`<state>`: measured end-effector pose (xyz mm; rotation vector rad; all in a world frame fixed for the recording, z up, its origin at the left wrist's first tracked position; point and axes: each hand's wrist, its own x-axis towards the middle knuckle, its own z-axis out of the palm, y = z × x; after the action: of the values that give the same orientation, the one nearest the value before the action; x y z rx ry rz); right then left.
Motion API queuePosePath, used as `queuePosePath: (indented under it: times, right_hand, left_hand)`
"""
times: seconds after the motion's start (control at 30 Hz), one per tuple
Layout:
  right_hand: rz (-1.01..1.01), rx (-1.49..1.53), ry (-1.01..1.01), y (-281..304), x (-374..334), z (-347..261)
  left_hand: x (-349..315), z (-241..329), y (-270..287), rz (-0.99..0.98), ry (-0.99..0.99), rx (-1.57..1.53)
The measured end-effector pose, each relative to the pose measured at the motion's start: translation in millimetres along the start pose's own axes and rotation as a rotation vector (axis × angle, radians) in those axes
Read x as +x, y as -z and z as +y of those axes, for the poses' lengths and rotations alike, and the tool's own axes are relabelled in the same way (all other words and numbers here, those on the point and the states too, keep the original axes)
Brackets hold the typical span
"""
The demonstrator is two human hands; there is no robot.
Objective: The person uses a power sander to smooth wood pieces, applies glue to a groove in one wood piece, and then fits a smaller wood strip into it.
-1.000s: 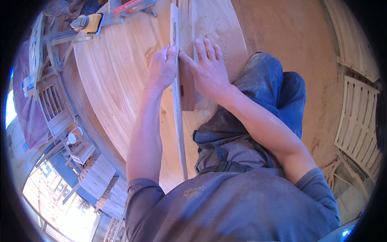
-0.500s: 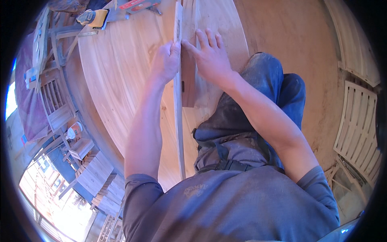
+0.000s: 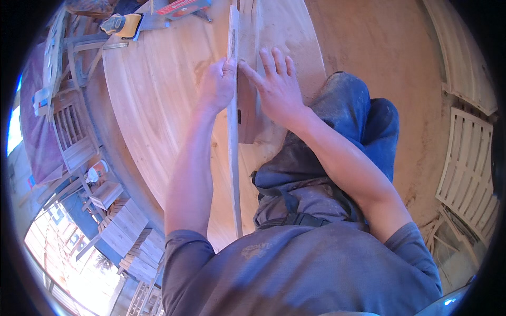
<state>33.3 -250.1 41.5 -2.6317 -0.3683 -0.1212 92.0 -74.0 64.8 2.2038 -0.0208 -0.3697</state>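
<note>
the left hand [image 3: 217, 85] clasps the long board [image 3: 233, 152]; the right hand [image 3: 278, 90], loosely spread, grips nothing. the board looks stiff, lightish, best pinched across its thickness.

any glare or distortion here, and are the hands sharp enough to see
In the head view, glare washes out the bright opening at lower left; also in the head view, the slatted panel looks bowed near the dark rim; same head view, left hand and right hand read clearly.
</note>
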Motion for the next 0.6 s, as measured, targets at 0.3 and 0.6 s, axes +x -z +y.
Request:
queuePosePath:
  times: [0.3,0.6]
  right_hand:
    - [0.004,0.034,-0.033,2,12,4]
    - [0.029,0.036,-0.044,4,23,6]
  left_hand:
    - [-2,9,3,-0.022,-0.017,-0.011]
    - [1,3,3,-0.032,-0.037,0.031]
